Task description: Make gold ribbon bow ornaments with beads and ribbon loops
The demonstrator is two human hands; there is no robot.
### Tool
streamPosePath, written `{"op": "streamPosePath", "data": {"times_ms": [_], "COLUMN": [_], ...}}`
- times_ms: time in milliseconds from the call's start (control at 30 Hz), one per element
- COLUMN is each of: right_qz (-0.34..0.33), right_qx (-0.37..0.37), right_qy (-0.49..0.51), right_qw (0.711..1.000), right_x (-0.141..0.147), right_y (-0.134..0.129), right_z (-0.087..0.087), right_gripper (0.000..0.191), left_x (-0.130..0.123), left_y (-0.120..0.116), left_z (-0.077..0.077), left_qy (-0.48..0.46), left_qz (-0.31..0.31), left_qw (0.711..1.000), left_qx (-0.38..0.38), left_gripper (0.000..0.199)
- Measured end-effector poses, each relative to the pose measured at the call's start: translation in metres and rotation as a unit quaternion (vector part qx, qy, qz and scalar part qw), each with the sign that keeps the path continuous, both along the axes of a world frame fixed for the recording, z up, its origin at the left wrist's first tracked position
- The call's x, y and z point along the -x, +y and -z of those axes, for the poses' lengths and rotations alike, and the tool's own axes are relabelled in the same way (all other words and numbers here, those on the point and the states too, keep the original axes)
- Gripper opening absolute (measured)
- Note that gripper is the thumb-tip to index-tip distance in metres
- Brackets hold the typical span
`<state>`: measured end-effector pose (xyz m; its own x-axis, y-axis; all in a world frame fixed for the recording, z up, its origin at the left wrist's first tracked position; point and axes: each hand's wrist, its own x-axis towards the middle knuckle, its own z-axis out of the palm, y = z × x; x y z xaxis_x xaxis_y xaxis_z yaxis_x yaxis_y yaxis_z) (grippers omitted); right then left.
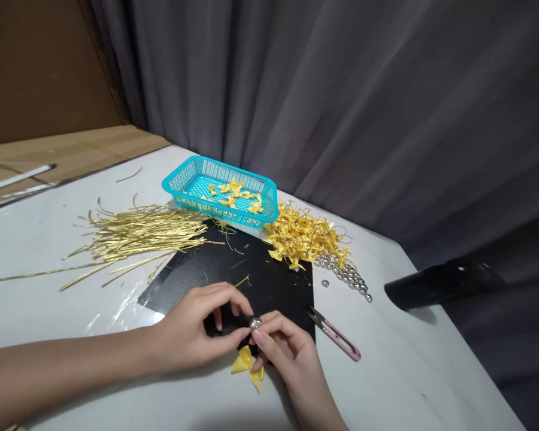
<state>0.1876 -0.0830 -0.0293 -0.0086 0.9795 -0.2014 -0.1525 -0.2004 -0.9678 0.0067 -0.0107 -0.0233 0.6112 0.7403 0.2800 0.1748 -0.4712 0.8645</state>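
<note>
My left hand (206, 326) and my right hand (287, 347) meet over the front edge of a black mat (251, 257). Between their fingertips is a small silver bead (255, 322), pinched from both sides. A yellow ribbon bow (249, 365) hangs just below the bead, beside the curled fingers of my right hand. Any cord joining the bow and the bead is hidden by the fingers. Pink-handled snips (336, 338) lie to the right of my right hand.
Behind the mat stands a blue basket (269, 209) holding some yellow bows. Gold cords (148, 230) lie at left. Right of the basket are piled yellow bows (303, 233) and silver beads (348, 275). A black cylindrical object (422, 287) crosses the table's right edge.
</note>
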Motion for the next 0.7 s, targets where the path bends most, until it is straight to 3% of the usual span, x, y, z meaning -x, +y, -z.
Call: {"op": "streamPosePath", "data": {"times_ms": [100, 233, 400, 600, 700], "right_qz": [-0.001, -0.007, 0.002, 0.007, 0.028], "right_qx": [-0.017, -0.020, -0.031, -0.065, -0.089], "right_qy": [-0.004, -0.014, -0.047, -0.111, -0.161], "right_qw": [1.000, 1.000, 0.998, 0.992, 0.983], "right_x": [0.000, 0.003, 0.004, 0.005, 0.006], "right_y": [0.002, 0.002, 0.000, -0.001, -0.001], "right_z": [0.001, 0.001, 0.002, 0.004, 0.004], "right_gripper": [0.025, 0.027, 0.024, 0.021, 0.014], "left_x": [-0.002, -0.001, 0.000, -0.003, -0.004], "left_y": [0.003, 0.005, 0.005, 0.008, 0.008], "left_z": [-0.005, -0.007, -0.003, 0.006, 0.006], "left_qy": [0.016, 0.012, -0.017, -0.035, -0.047], "left_qz": [0.009, 0.024, 0.018, 0.048, 0.050], "left_qw": [0.997, 0.995, 0.993, 0.973, 0.969], "left_qx": [0.074, 0.098, 0.111, 0.221, 0.236], "left_gripper": [0.009, 0.012, 0.010, 0.021, 0.021]}}
